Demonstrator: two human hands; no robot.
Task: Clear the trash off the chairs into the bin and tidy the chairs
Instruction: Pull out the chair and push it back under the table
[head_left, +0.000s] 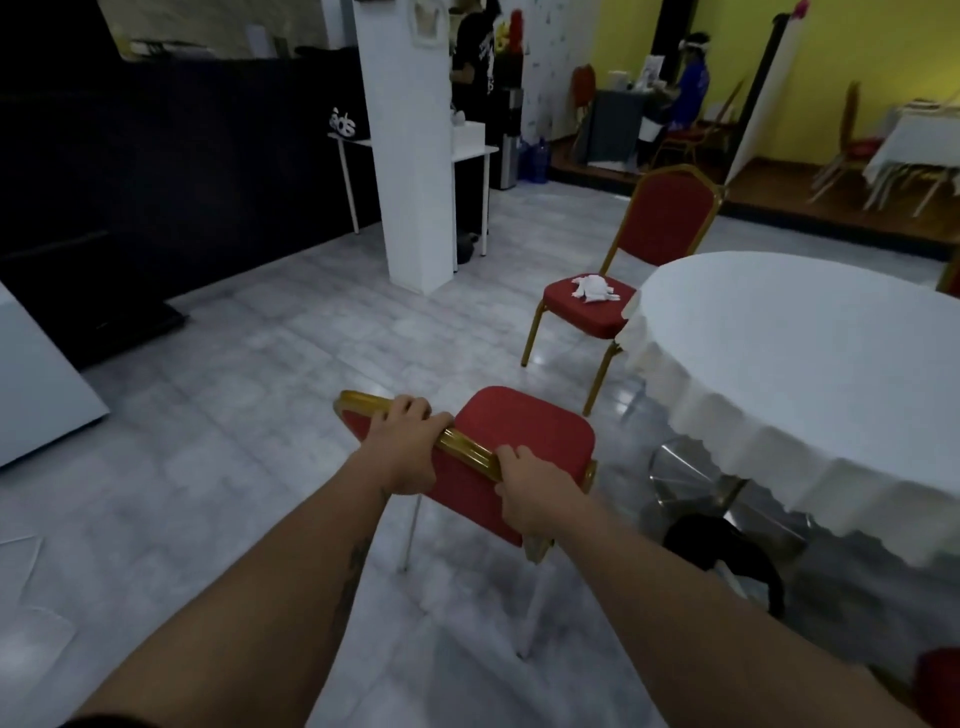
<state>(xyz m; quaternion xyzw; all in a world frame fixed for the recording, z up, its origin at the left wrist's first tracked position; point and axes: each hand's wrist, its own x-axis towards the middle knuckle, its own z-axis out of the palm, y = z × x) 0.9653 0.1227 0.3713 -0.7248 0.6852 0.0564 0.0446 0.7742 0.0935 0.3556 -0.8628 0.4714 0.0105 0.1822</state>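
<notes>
A red chair (524, 426) with a gold frame stands right in front of me, its seat bare. My left hand (410, 447) grips the gold top rail of its backrest. My right hand (530, 488) holds the same backrest further right, fingers curled over the rail. A second red chair (670, 223) stands further off by the table, with crumpled white paper trash (595, 287) lying on its seat. No bin is plainly in view.
A round table with a white scalloped cloth (800, 374) fills the right side. A black object (727, 556) lies on the floor under its edge. A white pillar (410, 156) and small white table (475, 150) stand ahead. Two people are in the background.
</notes>
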